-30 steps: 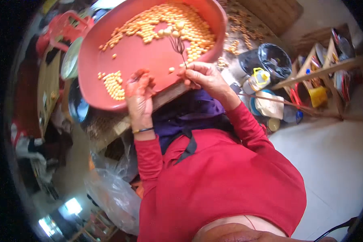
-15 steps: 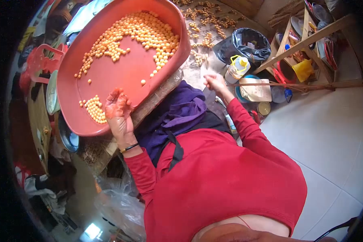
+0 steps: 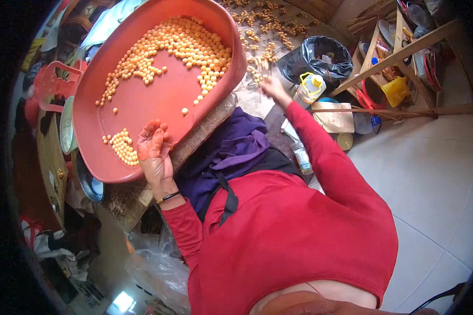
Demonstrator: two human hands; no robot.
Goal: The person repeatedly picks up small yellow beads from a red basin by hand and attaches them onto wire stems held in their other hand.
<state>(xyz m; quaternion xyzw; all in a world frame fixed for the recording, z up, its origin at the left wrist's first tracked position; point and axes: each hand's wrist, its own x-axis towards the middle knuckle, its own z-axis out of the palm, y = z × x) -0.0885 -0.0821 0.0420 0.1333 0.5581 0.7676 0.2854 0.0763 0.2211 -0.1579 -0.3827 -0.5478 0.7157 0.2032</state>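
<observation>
My left hand, stained orange-red on palm and fingers, is palm up at the near rim of a large red plastic basin. Its fingers are loosely curled and apart, with nothing visible in them. Inside the basin, many small round orange beads lie along the far side, with a smaller cluster of beads beside my left hand. My right hand is reached out to the right, fingers drawn together, close to clusters of orange beads on thin stems. What it pinches is too small and blurred to make out.
A bin lined with a black bag stands beyond my right hand, near a jug with a yellow handle. A wooden rack holds assorted items. Purple cloth covers my lap; a clear plastic bag lies lower left.
My right hand has moved up and away from me, towards the stemmed bead clusters, its arm stretching further. My left hand stays at the rim, with its fingers slightly shifted.
</observation>
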